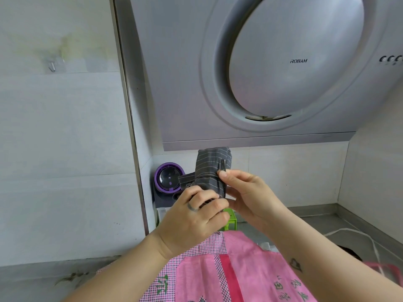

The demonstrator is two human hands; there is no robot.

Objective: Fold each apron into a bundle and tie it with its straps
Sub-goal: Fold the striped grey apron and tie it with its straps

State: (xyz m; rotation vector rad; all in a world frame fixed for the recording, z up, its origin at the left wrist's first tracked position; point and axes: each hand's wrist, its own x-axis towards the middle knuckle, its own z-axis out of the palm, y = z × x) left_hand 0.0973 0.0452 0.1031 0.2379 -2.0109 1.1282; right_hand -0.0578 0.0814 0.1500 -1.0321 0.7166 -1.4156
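Left hand (192, 216), right hand (250, 197) around apron (212, 168)

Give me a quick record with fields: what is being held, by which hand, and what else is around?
held item: grey striped apron bundle, raised in the air
left hand: grips the bundle's lower end, fingers curled
right hand: pinches the bundle's side, thumb in front
below: pink apron, lying spread out
behind: range hood; purple appliance in the corner
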